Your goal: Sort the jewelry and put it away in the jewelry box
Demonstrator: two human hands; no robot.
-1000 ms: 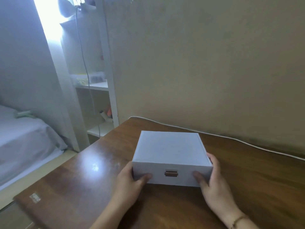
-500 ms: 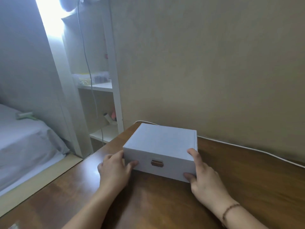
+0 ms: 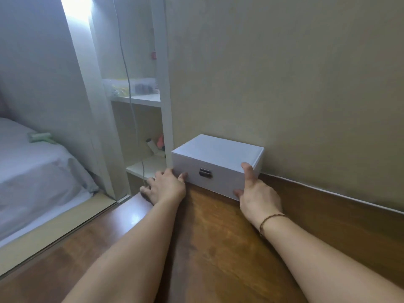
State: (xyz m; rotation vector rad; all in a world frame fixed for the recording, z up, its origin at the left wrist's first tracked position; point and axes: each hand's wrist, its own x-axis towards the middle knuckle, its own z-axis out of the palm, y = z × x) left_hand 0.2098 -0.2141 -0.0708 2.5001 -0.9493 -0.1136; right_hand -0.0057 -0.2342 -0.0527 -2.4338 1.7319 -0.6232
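Observation:
A white jewelry box [image 3: 218, 156] with a dark metal clasp on its front stands closed at the far left corner of the wooden table [image 3: 218, 248], its back against the wall. My left hand [image 3: 166, 186] presses against the box's left front corner, fingers spread. My right hand [image 3: 255, 193] holds the right front corner, thumb up along the front face and the other fingers under the edge. A thin bracelet circles my right wrist. No loose jewelry shows.
A white shelf unit [image 3: 161, 99] stands just left of the box, holding small items and a hanging cable. A bed [image 3: 32, 171] with a white sheet lies at the far left. A white cable [image 3: 328, 192] runs along the wall at the table's back edge.
Both hands have pushed the box away from me, back and to the left, until it sits against the wall in the table's corner. My arms are stretched further out.

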